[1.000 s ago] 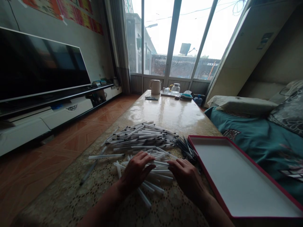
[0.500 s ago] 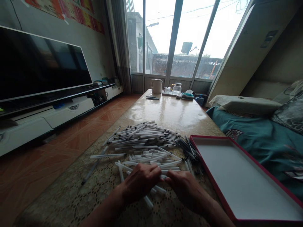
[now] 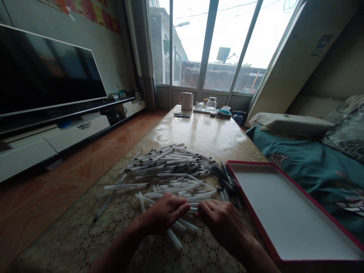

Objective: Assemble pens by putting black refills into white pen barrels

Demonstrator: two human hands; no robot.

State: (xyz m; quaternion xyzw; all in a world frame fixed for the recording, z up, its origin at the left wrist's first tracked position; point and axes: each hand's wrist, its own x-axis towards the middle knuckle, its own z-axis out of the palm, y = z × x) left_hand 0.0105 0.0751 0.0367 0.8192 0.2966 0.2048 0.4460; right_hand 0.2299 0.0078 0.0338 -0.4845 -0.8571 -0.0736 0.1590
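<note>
Pinching apparently one pen tube [image 3: 193, 209] between left hand [image 3: 167, 212] and right hand [image 3: 222, 218], over the near end of the table [image 3: 204, 138], best keep both ends in line and any push straight, without bending.

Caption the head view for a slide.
Left hand and right hand close together over pen parts on a table, beside a shallow tray.
</note>
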